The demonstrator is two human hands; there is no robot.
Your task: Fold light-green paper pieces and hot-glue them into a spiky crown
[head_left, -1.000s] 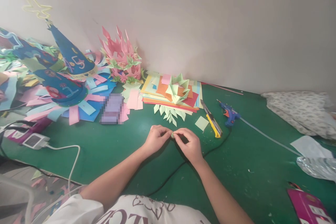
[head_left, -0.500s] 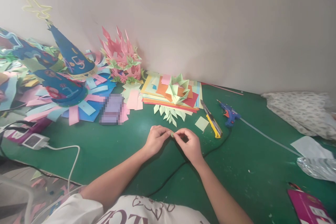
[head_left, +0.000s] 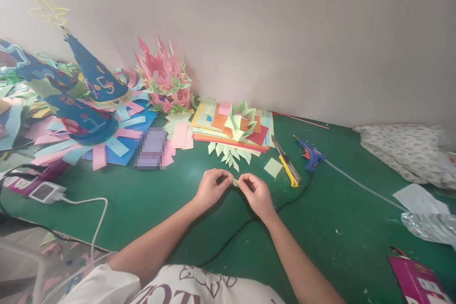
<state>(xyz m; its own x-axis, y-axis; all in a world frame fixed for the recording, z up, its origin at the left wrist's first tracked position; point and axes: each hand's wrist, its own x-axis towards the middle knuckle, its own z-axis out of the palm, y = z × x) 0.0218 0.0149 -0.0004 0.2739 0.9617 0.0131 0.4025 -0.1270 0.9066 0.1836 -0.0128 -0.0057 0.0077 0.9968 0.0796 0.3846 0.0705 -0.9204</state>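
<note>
My left hand and my right hand meet above the green table, both closed in a pinch. Between the fingertips is a small piece of light green paper, mostly covered by the fingers. Just beyond the hands lie folded light green paper leaves. Behind them a ring of folded green paper rests on a stack of coloured paper. A pale green paper square lies to the right, beside a yellow utility knife.
A blue glue gun with its cord sits right of the knife. At left are blue cone hats, a pink paper crown, a blurred phone-shaped object and a white charger. A clear plastic bottle lies far right.
The hands hold nearly the same pose, with the fingers shifted very slightly on the green paper. Nothing else on the table has visibly moved.
</note>
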